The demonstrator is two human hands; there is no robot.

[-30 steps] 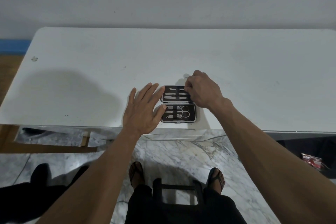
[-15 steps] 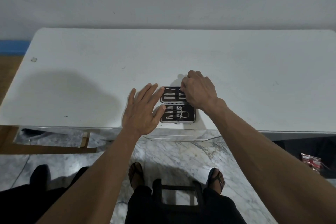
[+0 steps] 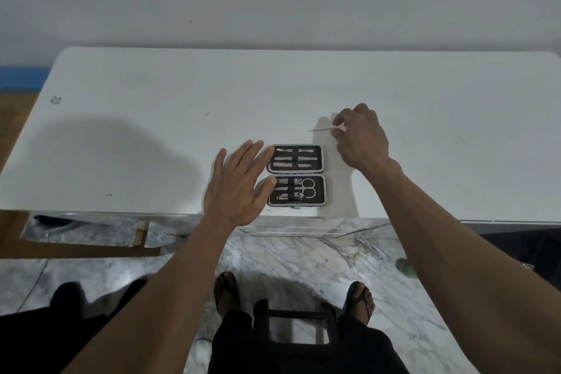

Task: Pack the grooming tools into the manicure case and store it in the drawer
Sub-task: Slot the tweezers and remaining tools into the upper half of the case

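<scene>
The manicure case (image 3: 297,175) is lying open flat near the front edge of the white table (image 3: 151,130), roughly midway along that edge, its two black-lined halves stacked front to back. The far half is holding slim metal tools under an elastic band, and the near half is holding scissors (image 3: 306,188) and what look like clippers. The left hand (image 3: 235,188) is hovering flat beside the case's left edge, fingers spread and released, gripping nothing; its fingertips are reaching the case's rim, though contact is hard to confirm. The right hand (image 3: 361,138) is positioned just beyond the case's far right corner, thumb and forefinger pinching one end of a thin metal pick (image 3: 320,130), which is pointing left above the table. Packing appears to be in hand, with this slender tool likely the last piece going in. The next move is calling for bringing the pick over the far half, lining it up with a free slot, and sliding it beneath the band, with the left hand steadying the case. Closing and the drawer are not yet done.
</scene>
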